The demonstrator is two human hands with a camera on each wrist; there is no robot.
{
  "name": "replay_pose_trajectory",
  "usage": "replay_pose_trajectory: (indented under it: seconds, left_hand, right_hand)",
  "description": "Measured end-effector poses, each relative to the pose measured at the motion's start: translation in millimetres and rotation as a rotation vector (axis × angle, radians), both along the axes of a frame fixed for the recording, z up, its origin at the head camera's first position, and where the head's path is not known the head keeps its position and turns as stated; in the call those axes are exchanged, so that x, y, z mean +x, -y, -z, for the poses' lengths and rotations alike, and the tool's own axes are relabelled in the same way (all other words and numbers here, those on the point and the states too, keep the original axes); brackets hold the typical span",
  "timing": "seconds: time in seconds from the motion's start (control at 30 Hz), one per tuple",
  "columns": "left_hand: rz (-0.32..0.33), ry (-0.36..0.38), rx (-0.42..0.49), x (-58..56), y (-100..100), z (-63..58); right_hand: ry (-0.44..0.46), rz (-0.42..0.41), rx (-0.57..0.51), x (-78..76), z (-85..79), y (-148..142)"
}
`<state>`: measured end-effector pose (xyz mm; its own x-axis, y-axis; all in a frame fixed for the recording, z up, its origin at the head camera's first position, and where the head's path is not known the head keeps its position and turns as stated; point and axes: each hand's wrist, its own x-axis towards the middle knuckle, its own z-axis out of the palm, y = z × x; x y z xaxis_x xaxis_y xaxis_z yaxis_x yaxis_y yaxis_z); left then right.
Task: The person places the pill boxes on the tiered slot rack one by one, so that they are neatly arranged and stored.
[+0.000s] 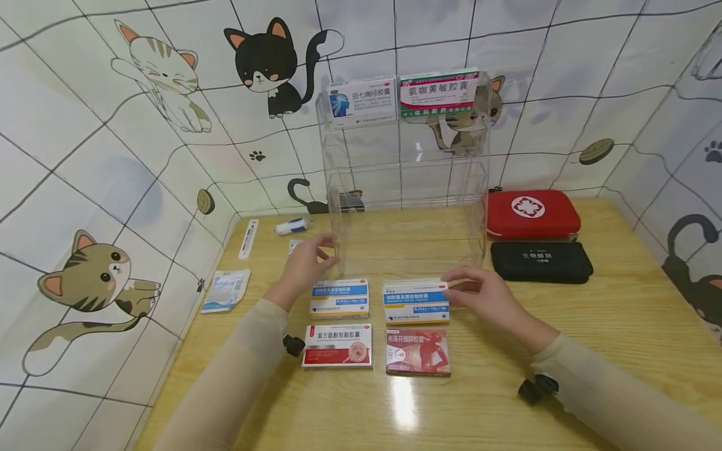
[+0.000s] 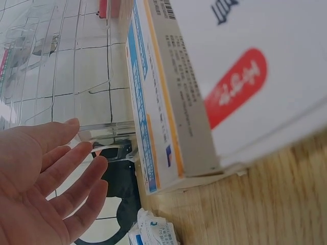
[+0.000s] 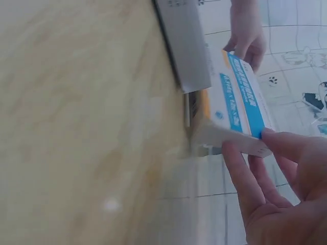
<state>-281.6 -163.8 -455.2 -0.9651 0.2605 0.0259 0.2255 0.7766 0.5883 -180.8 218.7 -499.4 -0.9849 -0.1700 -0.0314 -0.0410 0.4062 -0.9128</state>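
Observation:
My right hand [image 1: 476, 294] pinches the right end of a blue-and-white medicine box [image 1: 416, 303], its thumb and fingers [image 3: 240, 168] at the box's end in the right wrist view. A matching box [image 1: 339, 299] lies to its left. Beside the left front edge of a clear acrylic rack [image 1: 406, 250] is my left hand [image 1: 307, 266], fingers loosely extended; whether it touches the rack I cannot tell. Closer to me lie a white-and-red medicine box [image 1: 338, 346] and a pink-red one [image 1: 418, 352].
On the rack's top tier stand a white-blue box [image 1: 363, 101] and a green-pink box [image 1: 439, 95]. Right of the rack are a red case [image 1: 533, 214] and a black pouch [image 1: 541, 262]. A packet [image 1: 225, 290], a white strip [image 1: 248, 239] and a wrapped roll [image 1: 292, 226] lie left.

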Motion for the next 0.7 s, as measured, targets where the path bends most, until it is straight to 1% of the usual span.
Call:
replay_pose_trajectory:
  seconds: [0.07,0.13,0.17,0.27,0.37,0.53,0.7]
  left_hand:
    - [0.001,0.001,0.0,0.2,0,1.2]
    - [-0.001,0.0,-0.002,0.4,1,2.0]
    - [-0.003,0.0,-0.004,0.5,1,2.2]
    - [-0.005,0.002,-0.003,0.2,0,1.4]
    - [-0.003,0.005,0.0,0.7,1,-1.0]
    - [0.004,0.002,0.002,1.2,2,-2.6]
    - [0.002,0.019,-0.002,0.7,0,-2.2]
  right_hand:
    - [-0.045,0.002,0.018,-0.3,-8.1,2]
    - [-0.105,0.005,0.047,-2.5,-20.7,5]
    - [-0.138,0.012,0.064,-4.7,-28.3,7]
    - [-0.221,0.029,0.062,-16.2,-54.6,12]
    - [-0.281,0.046,0.041,-33.3,-82.7,16]
    - [-0.347,0.07,0.022,-64.7,-127.1,22]
    - [-0.381,0.109,-0.074,-99.6,-163.9,30]
